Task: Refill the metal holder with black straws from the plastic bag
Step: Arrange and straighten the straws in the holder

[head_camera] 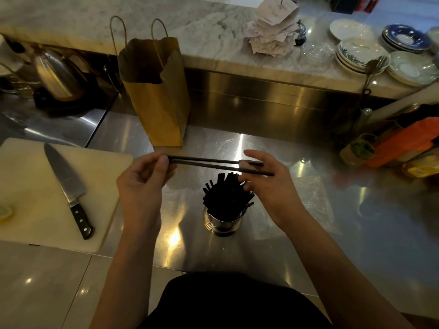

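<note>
Head view. The steel bench (273, 245) carries the work. The metal holder (222, 222) stands upright near the middle of the bench, toward its near edge, and is packed with black straws (225, 195) that fan out above its rim.

Two loose straws (209, 162) are held level above the holder, roughly parallel to the near edge of the bench. The left hand (142, 181) pinches their left ends between thumb and fingers, with the fingers closed on them. The right hand (263, 184) grips the same two straws near their right ends; its fingers are partly spread, and the straw tips project past them to the right. The right hand sits directly above and just right of the fanned straws in the holder.

The plastic bag (313, 205) lies flat on the bench to the right of the holder, partly beneath the right forearm. It is clear, and its contents cannot be told.

A brown paper bag (159, 96) with handles stands upright at the far edge of the bench, behind the left hand. A white cutting board (31, 193) lies at the left edge, with a knife (69, 188) resting on it, handle toward the near side. Stacked plates (361, 55) sit on the raised marble counter (202, 34) at the far right.
</note>
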Demonstrator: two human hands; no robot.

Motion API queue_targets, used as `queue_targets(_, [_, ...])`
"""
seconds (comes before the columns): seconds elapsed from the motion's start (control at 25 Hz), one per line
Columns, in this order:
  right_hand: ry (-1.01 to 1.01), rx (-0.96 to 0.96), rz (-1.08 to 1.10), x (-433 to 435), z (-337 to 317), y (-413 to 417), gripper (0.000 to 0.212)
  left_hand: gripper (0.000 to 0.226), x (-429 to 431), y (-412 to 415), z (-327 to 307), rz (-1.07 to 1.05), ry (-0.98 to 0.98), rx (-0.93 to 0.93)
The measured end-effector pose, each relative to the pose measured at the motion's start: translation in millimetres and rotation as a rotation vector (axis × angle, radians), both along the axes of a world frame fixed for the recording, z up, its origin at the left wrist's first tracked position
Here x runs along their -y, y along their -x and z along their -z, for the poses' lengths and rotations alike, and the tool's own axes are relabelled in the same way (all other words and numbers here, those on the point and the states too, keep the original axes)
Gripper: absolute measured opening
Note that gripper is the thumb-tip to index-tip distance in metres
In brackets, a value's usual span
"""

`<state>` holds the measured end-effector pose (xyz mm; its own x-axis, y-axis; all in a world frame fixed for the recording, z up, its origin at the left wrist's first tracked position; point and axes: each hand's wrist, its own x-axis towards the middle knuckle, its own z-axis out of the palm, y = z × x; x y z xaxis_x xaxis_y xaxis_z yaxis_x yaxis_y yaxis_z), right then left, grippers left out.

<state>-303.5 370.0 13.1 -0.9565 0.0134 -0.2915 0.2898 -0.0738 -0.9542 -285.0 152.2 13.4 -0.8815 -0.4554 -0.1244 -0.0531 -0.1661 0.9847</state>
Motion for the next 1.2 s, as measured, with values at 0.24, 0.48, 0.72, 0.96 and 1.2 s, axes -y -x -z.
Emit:
queue_targets(0.24, [0.587, 0.071, 0.176, -6.8, -14.9, -2.5, 0.032, 0.013, -12.5, -17.7, 37.2, 0.051, -0.007, 0.106])
queue_targets(0.48, [0.014, -0.279, 0.124, -6.0, -12.2, -6.1, 0.017, 0.014, -16.9, -22.5, 51.2, 0.249, 0.398, 0.124])
queue_targets(0.72, [-0.303, -0.452, 0.057, -14.8, -37.3, -6.4, 0.015, 0.016, -28.6, -18.2, 50.0, 0.416, 0.528, 0.073])
queue_targets(0.96, [-0.554, -0.511, -0.04, -19.2, -47.7, -8.3, 0.009, 0.027, -34.5, -18.0, 51.5, 0.429, 0.659, 0.021])
queue_targets(1.2, [-0.86, -0.414, -0.378, 6.1, 15.4, -10.5, 0.014, 0.032, -35.8, -14.4, 55.5, 0.444, 0.735, -0.005])
